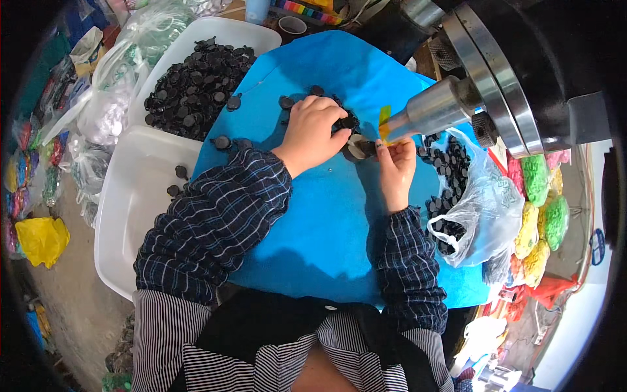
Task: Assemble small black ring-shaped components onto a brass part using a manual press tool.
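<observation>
My left hand (312,130) rests on the blue work surface, fingers curled. Small black disc-shaped pieces (349,121) sit between its thumb and fingertips. Just right of them is a round metal seat (357,149) under the tip of a press machine (428,110). My right hand (397,166) is beside that tip, thumb and fingers closed together next to a strip of yellow tape (384,123). Whatever lies in its pinch is too small and too covered to name. Loose black pieces (222,142) lie left of my left hand.
A white tub (264,32) heaped with black pieces stands at the far left. Nearer is a second white tub (121,215) with a couple of pieces in it. At the right lies a clear plastic bag (486,202) beside more black pieces (447,163). The machine head overhangs the upper right.
</observation>
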`<state>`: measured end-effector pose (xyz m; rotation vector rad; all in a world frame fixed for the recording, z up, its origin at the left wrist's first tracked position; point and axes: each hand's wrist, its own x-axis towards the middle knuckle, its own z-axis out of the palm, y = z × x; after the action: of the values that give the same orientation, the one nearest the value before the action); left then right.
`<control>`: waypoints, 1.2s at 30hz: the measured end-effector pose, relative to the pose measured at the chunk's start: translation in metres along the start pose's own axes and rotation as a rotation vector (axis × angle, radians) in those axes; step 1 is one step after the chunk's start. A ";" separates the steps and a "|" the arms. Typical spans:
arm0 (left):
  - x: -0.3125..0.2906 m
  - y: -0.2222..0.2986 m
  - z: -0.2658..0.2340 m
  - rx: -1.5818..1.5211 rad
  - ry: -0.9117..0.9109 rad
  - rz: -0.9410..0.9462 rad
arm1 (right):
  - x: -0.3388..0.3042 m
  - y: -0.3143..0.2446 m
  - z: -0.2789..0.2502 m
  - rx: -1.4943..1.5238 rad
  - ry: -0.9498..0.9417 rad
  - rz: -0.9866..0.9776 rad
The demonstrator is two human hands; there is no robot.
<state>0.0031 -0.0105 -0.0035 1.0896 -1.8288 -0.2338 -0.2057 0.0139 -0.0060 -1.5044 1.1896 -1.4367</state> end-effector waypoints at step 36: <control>0.000 -0.005 -0.002 -0.051 -0.023 -0.060 | -0.044 -0.031 -0.044 -1.057 -0.330 -0.162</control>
<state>0.0073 -0.0125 -0.0057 1.1110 -1.8024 -0.3272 -0.2426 0.0691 0.0146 -2.4467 1.7413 -0.5437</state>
